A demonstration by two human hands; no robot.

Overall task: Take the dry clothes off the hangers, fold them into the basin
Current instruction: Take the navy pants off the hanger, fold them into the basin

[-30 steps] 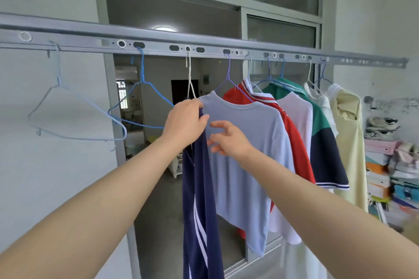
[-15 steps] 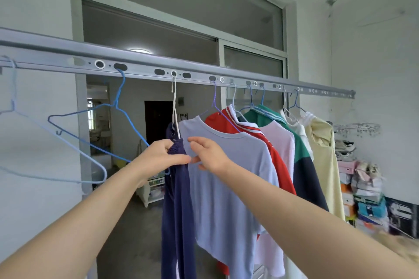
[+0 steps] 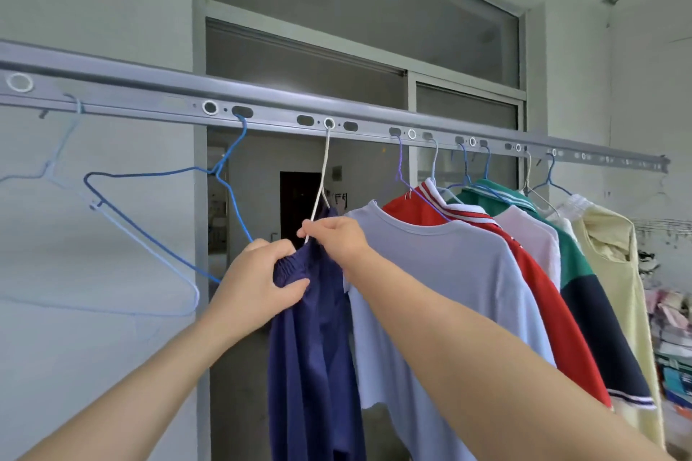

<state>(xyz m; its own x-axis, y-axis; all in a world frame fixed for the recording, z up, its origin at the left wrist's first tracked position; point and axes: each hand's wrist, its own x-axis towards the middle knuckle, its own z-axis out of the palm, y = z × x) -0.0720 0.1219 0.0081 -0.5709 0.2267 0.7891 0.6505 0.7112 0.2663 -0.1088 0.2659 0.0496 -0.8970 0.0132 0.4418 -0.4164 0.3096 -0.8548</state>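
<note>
Far left: an empty pale blue hanger hangs from the grey rail. An empty dark blue hanger hooks into a rail slot just beside it, tilted.

Centre-left: the left hand is closed round the bunched elastic band of the navy garment, with the thumb pressing the fabric from in front. The garment hangs straight down below the hand, and its top is draped on the white hanger, which is hooked in a rail hole.

Centre: the right hand pinches the white hanger's wire between thumb and forefinger, just above the navy fabric.

Right of centre, each on its own hanger and packed closely together: light blue T-shirt, red polo, white shirt, green-and-navy shirt, pale yellow garment.

Far right: blurred stacked items, not identifiable.
</note>
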